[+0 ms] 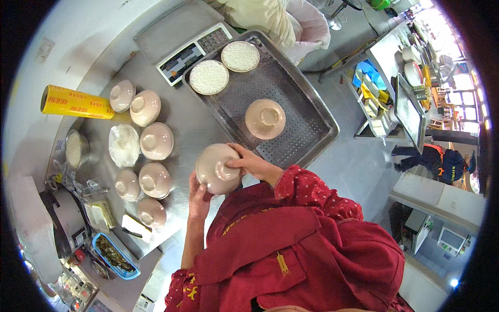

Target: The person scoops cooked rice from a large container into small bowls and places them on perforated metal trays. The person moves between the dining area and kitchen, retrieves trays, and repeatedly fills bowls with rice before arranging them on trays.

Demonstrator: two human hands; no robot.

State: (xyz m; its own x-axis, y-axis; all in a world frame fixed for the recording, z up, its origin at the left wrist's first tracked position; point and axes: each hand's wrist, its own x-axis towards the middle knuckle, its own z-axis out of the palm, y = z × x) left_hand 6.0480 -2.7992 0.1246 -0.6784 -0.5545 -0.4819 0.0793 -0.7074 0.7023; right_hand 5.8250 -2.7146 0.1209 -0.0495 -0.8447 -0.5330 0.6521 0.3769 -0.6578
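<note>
Red cloth of the wearer's apron (270, 249) fills the lower middle, and just beyond it both hands close on one pale bowl (213, 158). The fingers of the left hand (199, 200) clasp its lower-left side, while the right hand (254, 165) grips from the right, thumb against the foot ring; some fingertips are hidden behind the wall. That bowl hangs in front of the apron, between the bench (184, 122) and the near side of a dark perforated tray (304, 125). It is upside down and tilted, its foot facing the camera and a little rightward, its mouth turned away below; being round, it has no long axis across, only the line running from foot to mouth. On the tray one upturned bowl (265, 119) is already set down, well apart from two white-topped rounds (209, 77) (240, 56) at the far end. Six more upturned bowls (157, 141) stand on the bench around a plastic-wrapped bundle (124, 145), so the work looks partly done: one bowl placed, one in hand, those six not on the tray. Farther out lie a yellow roll (78, 101) and a scale (195, 53).
</note>
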